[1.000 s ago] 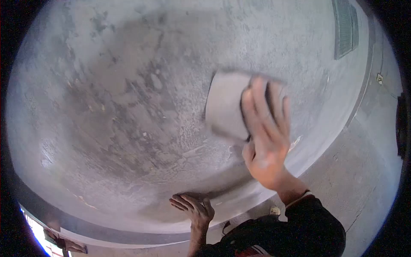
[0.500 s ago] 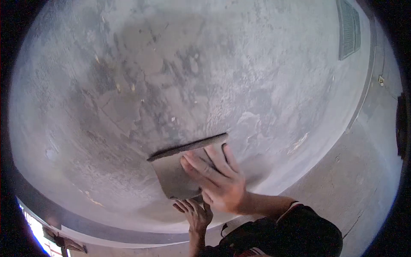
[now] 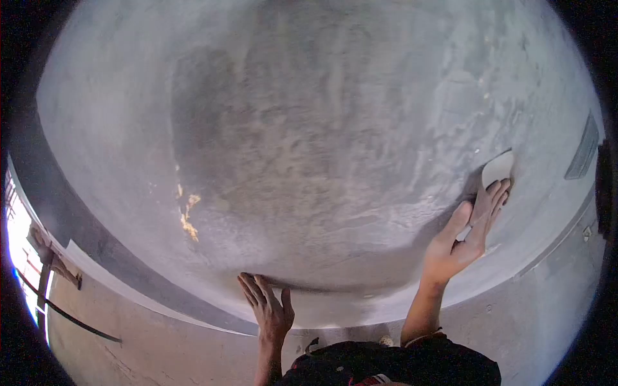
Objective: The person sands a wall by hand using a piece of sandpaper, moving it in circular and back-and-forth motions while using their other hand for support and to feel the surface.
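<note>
One bare left hand, near seven o'clock, fingers spread, empty, against mottled grey wall. Bare right hand, near four, long fingers holding thin pale-grey sheet, three o'clock. Best done with sheet flat, pressure even.

A flat, pale pad sits slanted at the right of the frame, partly hidden. The big grey wall fills the middle, blotchy, with yellow at the left.

head cam | head-worn | faces forward-down | close to grey surface
</note>
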Demonstrator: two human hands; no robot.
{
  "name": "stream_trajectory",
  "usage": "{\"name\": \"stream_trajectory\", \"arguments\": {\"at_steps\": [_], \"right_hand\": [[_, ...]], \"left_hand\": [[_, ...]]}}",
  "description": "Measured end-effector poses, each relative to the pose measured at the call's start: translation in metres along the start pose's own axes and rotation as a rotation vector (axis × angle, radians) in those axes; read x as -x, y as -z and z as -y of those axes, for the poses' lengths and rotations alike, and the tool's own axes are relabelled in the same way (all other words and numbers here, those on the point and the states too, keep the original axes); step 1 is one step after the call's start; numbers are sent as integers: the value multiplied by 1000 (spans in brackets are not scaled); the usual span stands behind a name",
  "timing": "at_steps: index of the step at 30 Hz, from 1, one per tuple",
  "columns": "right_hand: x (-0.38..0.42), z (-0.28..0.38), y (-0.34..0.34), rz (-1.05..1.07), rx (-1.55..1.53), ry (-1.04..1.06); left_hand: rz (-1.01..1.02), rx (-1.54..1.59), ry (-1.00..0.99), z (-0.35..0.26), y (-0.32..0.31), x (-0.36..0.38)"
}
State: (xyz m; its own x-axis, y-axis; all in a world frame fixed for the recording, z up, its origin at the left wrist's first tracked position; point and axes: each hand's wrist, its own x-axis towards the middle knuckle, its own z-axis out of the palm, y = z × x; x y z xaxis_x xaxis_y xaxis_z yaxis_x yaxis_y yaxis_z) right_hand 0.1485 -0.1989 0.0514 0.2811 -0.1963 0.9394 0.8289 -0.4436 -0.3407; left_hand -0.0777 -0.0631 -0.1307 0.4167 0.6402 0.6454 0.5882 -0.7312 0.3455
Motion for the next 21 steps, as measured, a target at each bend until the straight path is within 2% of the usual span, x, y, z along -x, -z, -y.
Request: {"name": "stream_trajectory", "arguments": {"at_steps": [5,9,13,15,18,21], "right_hand": [[-4,46,-11,6,17,19],[17,108,-33,-38,-183,177],[59,162,-41,335,-221,387],[78,187,-45,408,-474,347],[98,204,-48,470,-494,427],[93,200,-48,495,-485,499]], "left_hand": [[78,60,3,13,-1,10],[115,135,-33,27,0,14],[125,160,-117,46,0,15],[148,169,-117,51,0,18],[349,96,-161,59,-3,23],[239,160,-156,55,6,17]]}}
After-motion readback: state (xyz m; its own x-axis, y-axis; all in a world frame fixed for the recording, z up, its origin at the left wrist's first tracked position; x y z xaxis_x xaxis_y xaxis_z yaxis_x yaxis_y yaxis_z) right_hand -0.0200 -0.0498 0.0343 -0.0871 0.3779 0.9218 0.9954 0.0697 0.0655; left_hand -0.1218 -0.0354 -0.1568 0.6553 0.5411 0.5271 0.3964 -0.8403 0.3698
